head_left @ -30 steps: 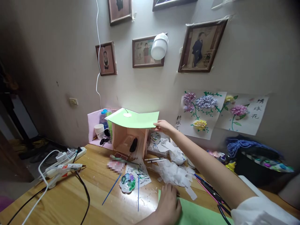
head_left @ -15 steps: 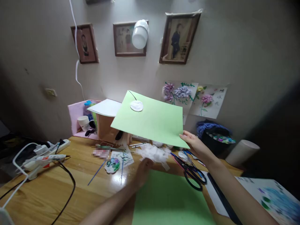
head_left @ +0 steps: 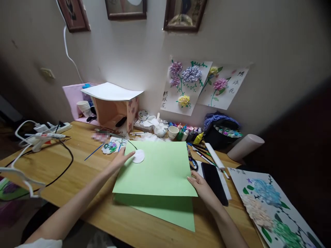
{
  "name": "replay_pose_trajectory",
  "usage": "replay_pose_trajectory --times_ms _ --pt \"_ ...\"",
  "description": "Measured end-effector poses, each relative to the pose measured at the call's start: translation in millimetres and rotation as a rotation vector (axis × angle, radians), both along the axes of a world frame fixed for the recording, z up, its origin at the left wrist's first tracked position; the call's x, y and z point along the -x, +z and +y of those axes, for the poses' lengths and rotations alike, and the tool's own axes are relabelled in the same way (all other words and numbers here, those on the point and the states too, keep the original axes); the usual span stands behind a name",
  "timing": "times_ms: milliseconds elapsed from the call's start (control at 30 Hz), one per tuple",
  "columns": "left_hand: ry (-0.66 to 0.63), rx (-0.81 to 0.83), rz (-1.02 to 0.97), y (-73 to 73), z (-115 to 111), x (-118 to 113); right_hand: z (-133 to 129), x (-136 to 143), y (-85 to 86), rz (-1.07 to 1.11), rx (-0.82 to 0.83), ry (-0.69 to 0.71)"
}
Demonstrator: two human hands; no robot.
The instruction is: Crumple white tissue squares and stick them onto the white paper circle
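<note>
A light green paper sheet (head_left: 160, 172) is held level, a little above the table, by its two side edges. Near its upper left corner sits a round white disc (head_left: 139, 156), with a thin dark line running up from it. My left hand (head_left: 121, 160) grips the left edge, its thumb stretched over the top and nearly at the disc. On the opposite side my right hand (head_left: 198, 182) pinches the right edge, thumb on top. A second green sheet (head_left: 165, 210) lies beneath on the table, mostly covered.
Scissors (head_left: 193, 163), a black phone (head_left: 214, 182) and pens lie to the right, beside a flower picture (head_left: 274, 203). Paint bottles (head_left: 184, 133) and a paper cup (head_left: 173, 132) stand behind. A power strip (head_left: 51, 132) with cables occupies the left.
The upper green sheet has come down from a raised, tilted position to just above the other sheet. My left hand has moved up onto its left edge. The view has tipped downward.
</note>
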State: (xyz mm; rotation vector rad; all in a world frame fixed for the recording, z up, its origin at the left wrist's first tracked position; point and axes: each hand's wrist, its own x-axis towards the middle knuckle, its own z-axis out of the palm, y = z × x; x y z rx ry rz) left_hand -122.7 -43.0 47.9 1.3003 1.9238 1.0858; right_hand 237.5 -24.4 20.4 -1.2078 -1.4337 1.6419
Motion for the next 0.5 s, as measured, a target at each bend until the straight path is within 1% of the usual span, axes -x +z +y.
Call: replay_pose_trajectory --times_ms 33,67,100,133,200,233,267,333,433,467,500 --pt "0.054 -0.078 0.182 -7.4 -8.9 -6.9 -1.9 0.5 -5.8 -0.021 0.004 0.004" --pt "0.040 -0.142 0.347 -14.1 -18.1 -12.4 -3.6 0.8 -11.4 -0.047 0.011 0.002" --pt "-0.036 -0.163 0.473 -19.7 -27.1 -16.1 -5.1 0.9 -16.6 -0.074 0.020 -0.003" --pt "-0.166 -0.151 0.554 -24.2 -35.5 -18.2 -6.1 0.8 -20.8 -0.102 0.032 -0.006" --pt "-0.452 -0.084 0.635 -29.7 -49.0 -18.4 -6.9 0.4 -25.4 -0.145 0.052 0.000" --pt "-0.569 -0.047 0.651 -31.2 -53.6 -17.3 -6.9 0.3 -25.7 -0.157 0.056 0.006" --pt "-0.650 -0.022 0.665 -32.4 -56.8 -16.0 -6.8 0.2 -25.0 -0.163 0.055 0.012" --pt "-0.724 0.002 0.691 -34.4 -59.5 -13.4 -6.2 -0.8 -21.7 -0.159 0.058 0.046" --pt "-0.740 0.002 0.725 -38.1 -59.3 -11.3 -2.5 -5.2 -17.2 -0.201 0.087 0.125" --pt "-0.739 -0.005 0.737 -39.5 -58.9 -10.9 0.3 -7.0 -16.0 -0.249 0.089 0.123" --pt "-0.740 -0.014 0.750 -40.9 -58.6 -10.6 4.0 -8.4 -14.7 -0.300 0.076 0.084"
